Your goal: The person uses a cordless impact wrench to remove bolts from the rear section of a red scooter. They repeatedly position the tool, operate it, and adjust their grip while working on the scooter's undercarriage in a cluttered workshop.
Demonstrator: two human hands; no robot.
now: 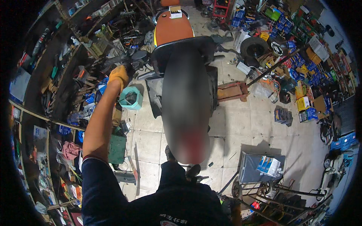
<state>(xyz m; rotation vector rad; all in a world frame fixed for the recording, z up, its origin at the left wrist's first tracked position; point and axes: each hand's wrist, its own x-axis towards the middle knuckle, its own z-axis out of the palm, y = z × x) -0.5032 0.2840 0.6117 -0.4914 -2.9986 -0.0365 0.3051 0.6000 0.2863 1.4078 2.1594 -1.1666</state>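
Note:
My left arm reaches forward and to the left. My left hand (119,77), in an orange-yellow work glove, has its fingers curled round something dark that blends into the clutter behind it, so its kind cannot be told. Close by on the floor stands a light turquoise bucket (131,98) with something dark inside. In front of me is a long dark vehicle body (185,94), heavily blurred, with a red patch at its near end. Dark panels (154,98) stick out at its side. My right hand is out of view.
An orange-brown seat (174,29) with a small open box lies beyond the vehicle. Crowded shelves (56,71) line the left. A red jack (232,91) with a long handle stands right of the vehicle. A grey cart (250,165) with small boxes is nearer right; a tire (254,48) lies farther off.

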